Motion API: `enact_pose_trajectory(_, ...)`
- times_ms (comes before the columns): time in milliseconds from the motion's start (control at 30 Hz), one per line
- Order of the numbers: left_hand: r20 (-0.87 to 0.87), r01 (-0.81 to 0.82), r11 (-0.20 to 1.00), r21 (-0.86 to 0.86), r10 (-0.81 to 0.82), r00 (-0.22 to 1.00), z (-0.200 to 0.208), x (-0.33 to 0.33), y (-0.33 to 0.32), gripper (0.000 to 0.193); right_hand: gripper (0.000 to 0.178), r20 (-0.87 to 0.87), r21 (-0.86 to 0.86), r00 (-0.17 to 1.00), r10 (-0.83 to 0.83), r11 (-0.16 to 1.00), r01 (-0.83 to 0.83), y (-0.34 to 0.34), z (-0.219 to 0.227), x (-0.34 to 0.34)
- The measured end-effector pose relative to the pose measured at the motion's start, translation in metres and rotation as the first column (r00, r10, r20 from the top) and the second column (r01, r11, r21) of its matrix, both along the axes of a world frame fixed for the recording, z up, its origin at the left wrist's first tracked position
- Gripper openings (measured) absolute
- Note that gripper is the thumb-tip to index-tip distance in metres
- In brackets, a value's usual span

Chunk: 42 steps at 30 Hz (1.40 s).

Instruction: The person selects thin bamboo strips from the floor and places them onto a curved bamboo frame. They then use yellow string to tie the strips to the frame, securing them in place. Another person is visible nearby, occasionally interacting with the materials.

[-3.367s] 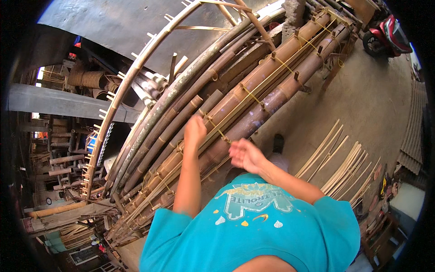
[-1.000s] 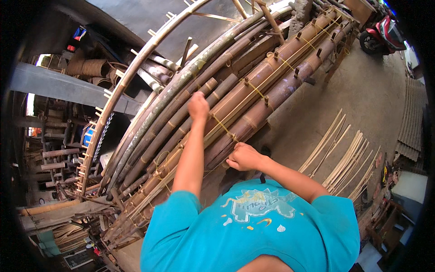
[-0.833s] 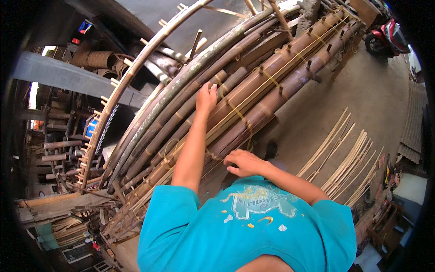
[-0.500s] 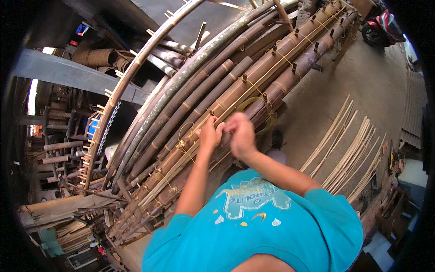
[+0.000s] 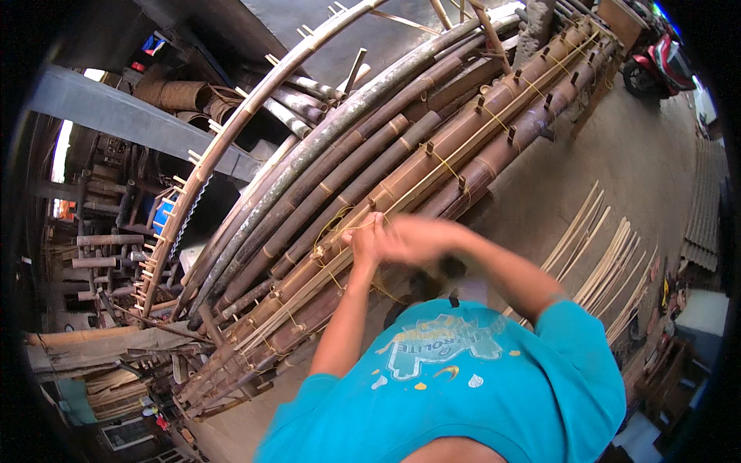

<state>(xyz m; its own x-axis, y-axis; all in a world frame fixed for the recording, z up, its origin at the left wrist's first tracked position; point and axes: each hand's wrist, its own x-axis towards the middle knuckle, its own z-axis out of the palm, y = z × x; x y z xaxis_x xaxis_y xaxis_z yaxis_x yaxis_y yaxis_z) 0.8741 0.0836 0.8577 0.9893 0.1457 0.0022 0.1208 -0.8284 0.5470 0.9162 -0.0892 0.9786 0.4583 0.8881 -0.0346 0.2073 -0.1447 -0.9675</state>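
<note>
Two long brown bamboo poles [image 5: 494, 167] run diagonally before me, with short dark pegs standing up from them. Thin yellow cord [image 5: 333, 229] is tied round them at intervals, and a loose loop of it lies beside my left hand. My left hand [image 5: 366, 239] is closed over the near side of the upper pole, its fingers pinching the cord. Right against it is my right hand [image 5: 417, 238], smeared by motion, so its fingers cannot be made out. Thin pale bamboo strips [image 5: 421, 185] lie lengthwise between the poles.
More dark bamboo poles [image 5: 340, 181] lie beyond. A curved bamboo rail with pegs [image 5: 194, 179] arches at the left. Split bamboo sticks [image 5: 598, 266] lie on the floor at right. A red motorbike [image 5: 665, 68] stands at the far right.
My right hand has swung across against the left hand. The wide yellow loop at the right is gone from there; a cord loop now shows left of my left hand.
</note>
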Motion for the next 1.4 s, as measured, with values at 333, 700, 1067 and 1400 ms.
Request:
enact_pose_trajectory(333,0.178,-0.069,0.794,-0.604,0.218,0.96,0.054,0.127,0.021,0.032,0.039,0.5,0.016,0.843,-0.201,0.975,0.223,-0.026,-0.137,-0.074)
enact_pose_trajectory(700,0.227,-0.078,0.996,-0.033,0.084,0.97,0.039,0.048,0.125,0.046,0.028,-0.01,-0.073,0.994,-0.106,0.992,0.105,0.06,-0.126,-0.165)
enact_pose_trajectory(1067,0.069,0.002,0.973,0.229,-0.018,0.997,-0.021,-0.123,0.155,0.023,0.039,0.023,0.452,0.574,-0.819,0.52,0.725,0.228,-0.062,-0.182)
enact_pose_trajectory(1400,-0.044,0.022,1.0,0.006,-0.022,0.999,0.002,-0.113,0.161,0.032,0.052,0.117,-0.022,0.979,-0.166,0.985,0.17,0.243,-0.063,-0.016)
